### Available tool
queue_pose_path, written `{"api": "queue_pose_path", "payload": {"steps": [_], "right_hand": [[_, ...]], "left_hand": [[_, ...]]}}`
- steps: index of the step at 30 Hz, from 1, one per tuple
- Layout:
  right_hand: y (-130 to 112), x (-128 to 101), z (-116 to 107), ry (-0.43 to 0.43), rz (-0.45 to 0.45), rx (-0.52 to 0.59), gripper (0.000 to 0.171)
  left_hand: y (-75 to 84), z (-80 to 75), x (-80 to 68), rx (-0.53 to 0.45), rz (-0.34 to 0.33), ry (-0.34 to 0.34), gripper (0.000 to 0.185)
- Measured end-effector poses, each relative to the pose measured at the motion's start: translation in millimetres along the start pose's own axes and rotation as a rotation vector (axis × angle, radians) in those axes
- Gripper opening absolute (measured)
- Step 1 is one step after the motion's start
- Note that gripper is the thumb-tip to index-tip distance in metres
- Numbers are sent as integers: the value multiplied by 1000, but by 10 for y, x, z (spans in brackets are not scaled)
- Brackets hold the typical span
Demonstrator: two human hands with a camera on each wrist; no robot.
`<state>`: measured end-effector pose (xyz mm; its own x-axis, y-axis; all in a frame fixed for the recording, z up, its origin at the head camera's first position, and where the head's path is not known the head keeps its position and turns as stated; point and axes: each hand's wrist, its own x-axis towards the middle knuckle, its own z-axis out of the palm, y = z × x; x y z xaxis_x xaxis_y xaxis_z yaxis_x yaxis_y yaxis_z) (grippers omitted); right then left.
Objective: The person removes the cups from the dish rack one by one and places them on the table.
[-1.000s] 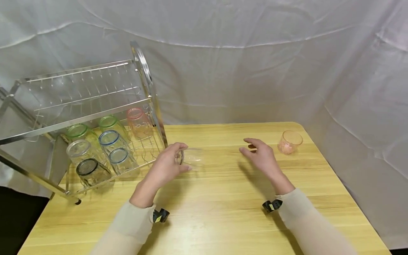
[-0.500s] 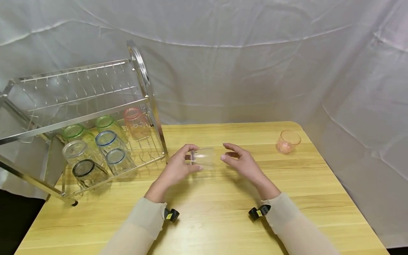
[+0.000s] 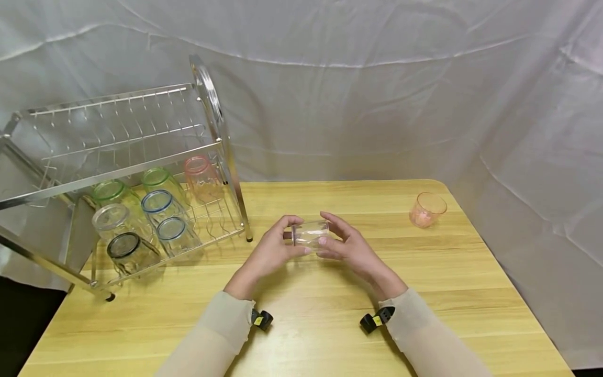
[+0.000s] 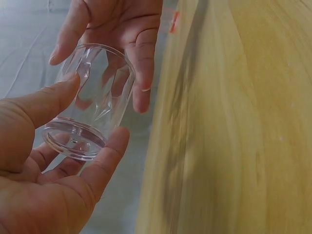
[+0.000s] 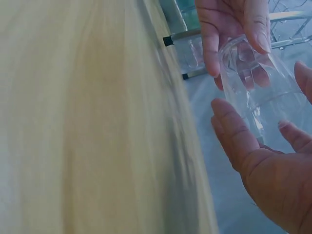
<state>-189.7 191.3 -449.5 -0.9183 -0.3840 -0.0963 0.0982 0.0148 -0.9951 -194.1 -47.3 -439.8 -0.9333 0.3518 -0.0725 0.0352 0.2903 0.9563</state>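
While you hold the clear glass (image 3: 309,233) on its side above the middle of the table (image 3: 301,324), your left hand (image 3: 273,250) grasps its base end and your right hand (image 3: 348,247) curls round its mouth end. To the left, seven glasses already sit in the rack (image 3: 118,178); a pink glass (image 3: 426,209) waits far right, so I judge little is left.

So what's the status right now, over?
Left hand and right hand both grip the clear glass, sideways, above the table. Nothing in the way. Pink cup far right, rack left.
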Motion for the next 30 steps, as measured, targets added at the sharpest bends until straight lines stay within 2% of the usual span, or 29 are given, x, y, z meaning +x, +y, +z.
{"api": "queue_pose_path", "payload": {"steps": [13,19,23,27,30], "right_hand": [[63,9,22,34,-20,32,62],[4,-28,-4,49,-33,23,64],[-56,-65,-118,82,-39,2,65],[-136,-87,-290,134,-30,-55,67],[-224,-99,-459,176,-12,-166,69]], "left_hand": [[-24,34,-10,-35,15,-11,68],[-7,-21,-118,-22,7,9,69],[24,-138,-283,89,44,100,59],[75,-318,-461,298,87,264,47],[78,-455,-550,443,104,373,43]]}}
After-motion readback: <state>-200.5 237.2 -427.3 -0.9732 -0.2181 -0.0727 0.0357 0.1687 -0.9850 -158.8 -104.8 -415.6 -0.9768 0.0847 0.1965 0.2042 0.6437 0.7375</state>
